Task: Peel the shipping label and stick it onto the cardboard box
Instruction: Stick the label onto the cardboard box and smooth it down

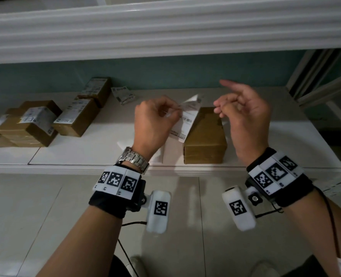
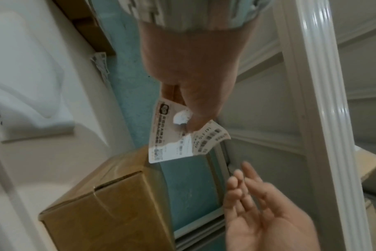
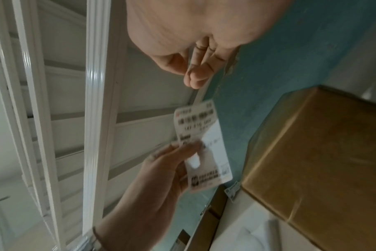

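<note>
My left hand (image 1: 175,112) pinches a white printed shipping label (image 1: 187,116) by its edge and holds it in the air above the far left end of a plain brown cardboard box (image 1: 205,136) on the white ledge. The label (image 2: 174,141) hangs curled from thumb and fingertips, one corner bent over. My right hand (image 1: 221,108) hovers to the right of the label, fingers loosely bent, index finger raised, holding nothing. From the right wrist, the label (image 3: 206,152) shows in the left hand (image 3: 182,149), apart from the box (image 3: 311,161).
Several brown boxes with labels on them (image 1: 25,122) are stacked at the ledge's left end, with two more (image 1: 77,116) toward the middle. Loose labels (image 1: 123,94) lie by the teal back wall. A white moulding (image 1: 165,27) overhangs the ledge (image 1: 105,148).
</note>
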